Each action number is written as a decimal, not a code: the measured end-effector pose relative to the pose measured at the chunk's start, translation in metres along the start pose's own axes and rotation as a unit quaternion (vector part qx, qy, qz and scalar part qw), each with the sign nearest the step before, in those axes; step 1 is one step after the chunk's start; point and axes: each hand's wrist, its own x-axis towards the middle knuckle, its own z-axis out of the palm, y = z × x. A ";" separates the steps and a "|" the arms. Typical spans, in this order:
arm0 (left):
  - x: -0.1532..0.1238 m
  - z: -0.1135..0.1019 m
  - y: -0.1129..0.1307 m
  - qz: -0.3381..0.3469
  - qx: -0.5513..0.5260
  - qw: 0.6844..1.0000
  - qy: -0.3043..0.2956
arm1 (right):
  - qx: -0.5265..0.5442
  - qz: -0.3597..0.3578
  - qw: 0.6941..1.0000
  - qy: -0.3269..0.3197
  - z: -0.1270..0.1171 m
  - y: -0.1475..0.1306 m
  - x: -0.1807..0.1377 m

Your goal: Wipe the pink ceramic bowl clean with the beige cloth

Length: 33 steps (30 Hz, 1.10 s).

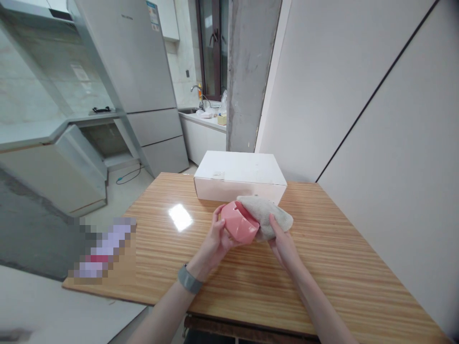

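A pink faceted container (pixel 239 223), glossy and hollow-looking at its upper edge, is gripped in my left hand (pixel 219 236). It is held tilted above the wooden table (pixel 172 267). My right hand (pixel 281 239) is closed on a grey cloth (pixel 265 215), thumb on top. The cloth touches the right side of the pink container and covers part of its rim. What lies inside the container is hidden. My left wrist wears a grey band (pixel 190 279).
Behind my hands a closed white box (pixel 236 167) stands on the table. A pixelated patch (pixel 105 248) covers the table's left edge. A white wall (pixel 376 143) runs along the right. Further back are a fridge (pixel 143 71) and a sink counter (pixel 204 136).
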 end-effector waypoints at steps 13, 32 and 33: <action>0.014 -0.001 -0.002 -0.023 -0.040 0.998 0.034 | -0.041 -0.053 0.998 -0.008 -0.025 0.026 0.009; 0.008 -0.020 -0.020 -0.004 -0.063 0.998 -0.018 | 0.002 0.003 1.000 0.010 -0.019 0.028 -0.010; 0.008 -0.020 -0.020 -0.003 -0.061 0.998 -0.015 | 0.004 0.004 1.000 0.008 -0.019 0.028 -0.011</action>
